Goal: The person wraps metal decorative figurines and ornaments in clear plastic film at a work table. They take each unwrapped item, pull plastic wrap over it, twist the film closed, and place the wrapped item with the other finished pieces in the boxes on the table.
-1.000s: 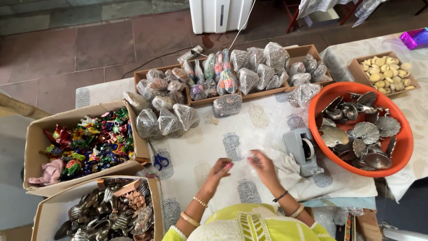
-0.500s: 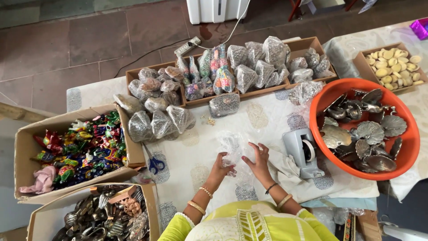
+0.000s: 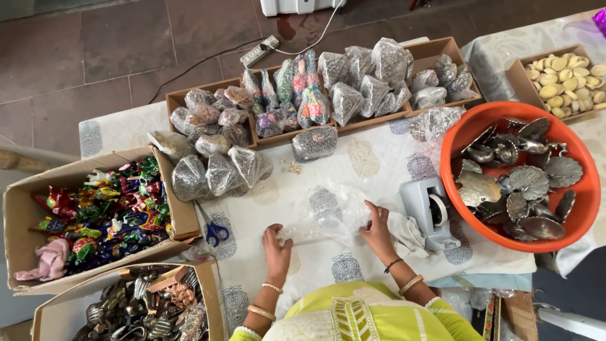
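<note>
A thin, clear, crinkled plastic bag (image 3: pixel 325 218) is lying flat on the white block-printed tablecloth (image 3: pixel 372 170), right in front of the person and between their two hands. It is see-through enough that the cloth's printed motif is showing through it, and light is glinting off its wrinkles; whether anything is inside it cannot be told.

The left hand (image 3: pixel 276 243) is resting on the bag's left edge, fingers curled and pinching the film. The right hand (image 3: pixel 377 226) is pressing on the bag's right edge, fingers bent down onto the plastic and closed around a fold of it.

Just right of the right hand a grey plastic tape dispenser (image 3: pixel 430 211) is sitting on a crumpled white cloth (image 3: pixel 407 235), and beyond it a round orange plastic basin (image 3: pixel 584 183) is holding silver-coloured metal leaf-shaped dishes (image 3: pixel 527 183). Left of the left hand, blue-handled scissors (image 3: pixel 214 228) are lying beside a brown cardboard box (image 3: pixel 19 208) of bright multicoloured painted figurines (image 3: pixel 104 215). Another cardboard box of dark metal trinkets (image 3: pixel 139 309) is sitting nearer the person. Across the far side, shallow cardboard trays (image 3: pixel 442 50) are carrying filled, knotted clear plastic packets (image 3: pixel 353 82), with more packets spilling onto the cloth near the scissors.
</note>
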